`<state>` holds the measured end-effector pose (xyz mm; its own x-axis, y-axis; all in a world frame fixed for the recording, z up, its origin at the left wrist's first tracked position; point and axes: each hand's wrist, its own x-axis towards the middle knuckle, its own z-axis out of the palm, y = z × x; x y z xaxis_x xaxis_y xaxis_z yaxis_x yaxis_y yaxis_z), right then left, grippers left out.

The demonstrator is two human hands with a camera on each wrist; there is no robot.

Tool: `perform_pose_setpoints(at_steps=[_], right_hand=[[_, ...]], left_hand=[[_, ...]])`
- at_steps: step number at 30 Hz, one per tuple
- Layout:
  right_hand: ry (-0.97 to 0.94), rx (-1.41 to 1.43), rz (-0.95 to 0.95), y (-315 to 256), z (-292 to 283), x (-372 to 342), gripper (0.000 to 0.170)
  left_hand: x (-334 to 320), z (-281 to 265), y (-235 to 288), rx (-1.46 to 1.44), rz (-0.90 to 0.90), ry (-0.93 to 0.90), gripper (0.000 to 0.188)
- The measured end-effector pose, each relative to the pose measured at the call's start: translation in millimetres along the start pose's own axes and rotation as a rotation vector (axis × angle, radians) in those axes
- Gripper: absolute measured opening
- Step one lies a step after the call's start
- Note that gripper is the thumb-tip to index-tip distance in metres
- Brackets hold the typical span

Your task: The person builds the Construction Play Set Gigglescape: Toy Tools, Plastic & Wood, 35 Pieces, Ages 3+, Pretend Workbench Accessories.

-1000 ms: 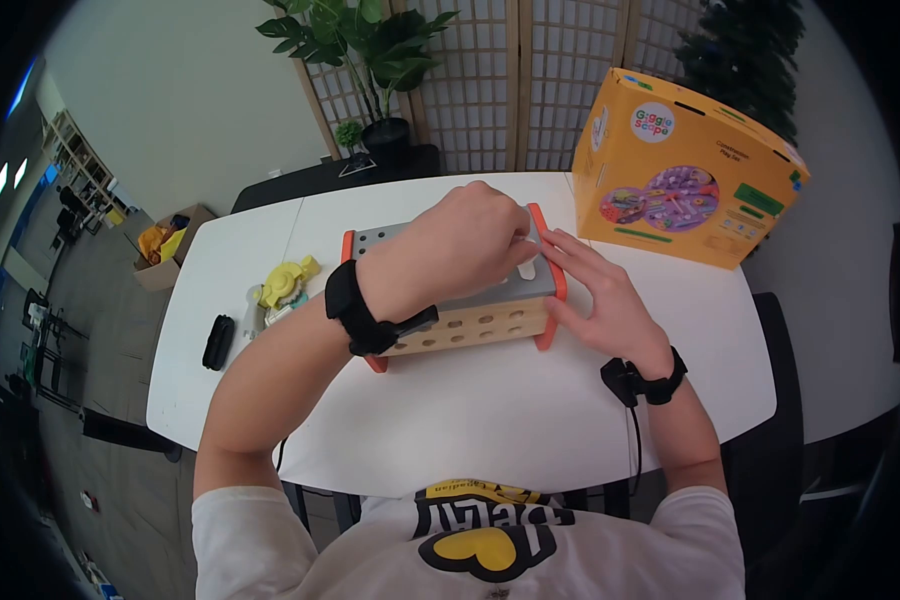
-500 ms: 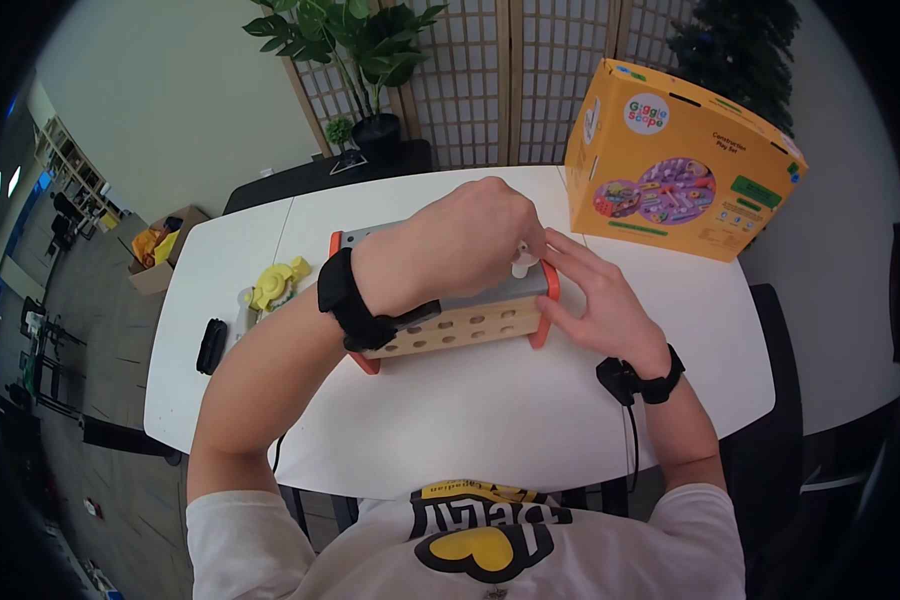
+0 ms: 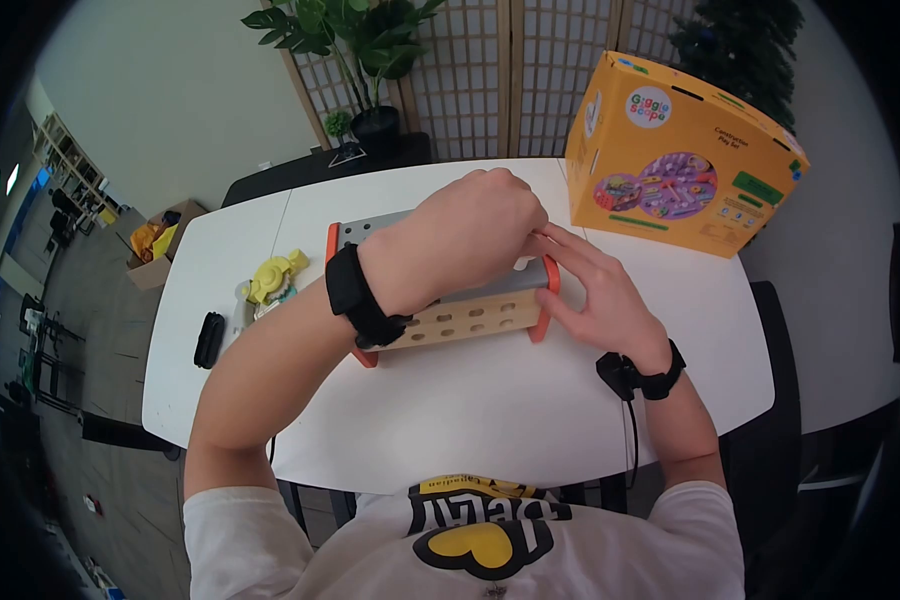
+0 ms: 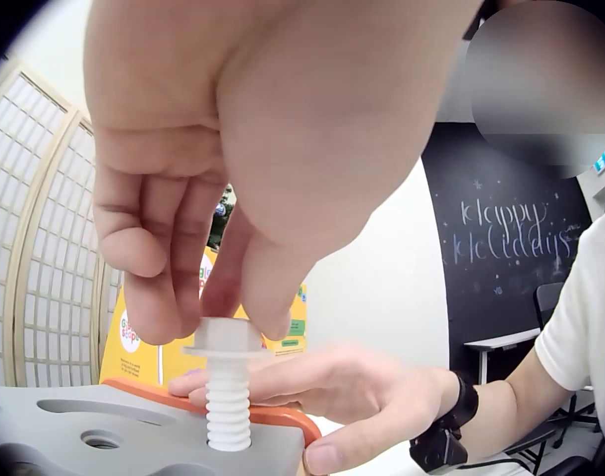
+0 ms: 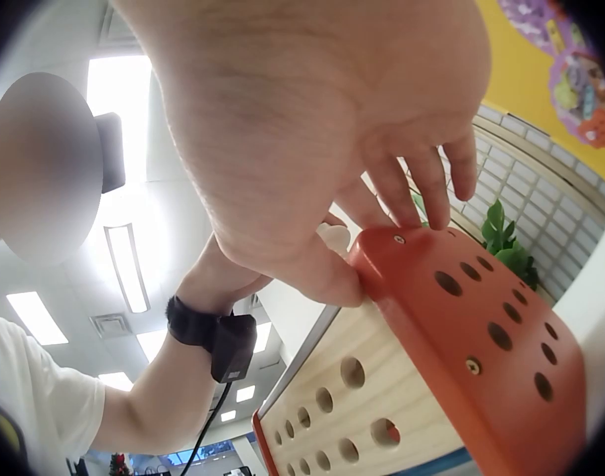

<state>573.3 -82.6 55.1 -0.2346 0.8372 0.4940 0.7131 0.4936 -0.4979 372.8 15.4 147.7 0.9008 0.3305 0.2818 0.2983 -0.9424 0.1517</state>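
The white plastic bolt (image 4: 228,387) stands upright in the gray top (image 4: 159,436) of the toy workbench (image 3: 460,322), near its right edge. It lies directly below the left hand (image 3: 460,240), whose fingertips pinch its head; the right hand (image 3: 610,305), fingers nearly straight, rests on the orange end panel (image 5: 451,317).

Right hand (image 5: 322,139), thumb and fingers (image 5: 390,188) at edge of perforated red panel (image 5: 451,327), holed wooden side (image 5: 377,393) adjoining

Wht bolt (image 4: 228,397) upright atop gry-top wd bench (image 4: 164,441).
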Motion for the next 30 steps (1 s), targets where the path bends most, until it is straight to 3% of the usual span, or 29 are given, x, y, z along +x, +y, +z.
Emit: perform_pose_setpoints(at_steps=[6, 9, 15, 21, 24, 27, 30], right_hand=[[-0.022, -0.009, 0.036, 1.3, 0.3, -1.5, 0.055], [-0.024, -0.008, 0.057, 1.5, 0.6, -2.0, 0.056], [0.002, -0.023, -0.005, 0.8, 0.4, -0.1, 0.055], [-0.035, 0.004, 0.064, -1.7, -0.4, -0.2, 0.055], [-0.028, 0.002, 0.063, -1.4, 0.5, -0.1, 0.055], [0.000, -0.010, 0.027, 0.9, 0.9, -2.3, 0.055], [0.008, 0.018, 0.016, 0.7, 1.0, -1.2, 0.055]], left_hand=[[-1.3, -4.5, -8.5, -0.176, 0.122, -0.036, 0.022], [1.7, 1.1, -7.8, -0.199, 0.116, 0.068, 0.017], [4.2, 1.2, 4.4, 0.166, -0.093, -0.112, 0.009], [-1.4, 0.0, -9.1, -0.113, 0.205, -0.040, 0.014], [0.3, -2.6, -4.1, -0.267, 0.167, 0.003, 0.020], [-0.2, -5.7, 8.8, -0.001, -0.056, -0.083, 0.019], [2.7, -2.4, 10.4, 0.074, -0.132, -0.202, 0.018]])
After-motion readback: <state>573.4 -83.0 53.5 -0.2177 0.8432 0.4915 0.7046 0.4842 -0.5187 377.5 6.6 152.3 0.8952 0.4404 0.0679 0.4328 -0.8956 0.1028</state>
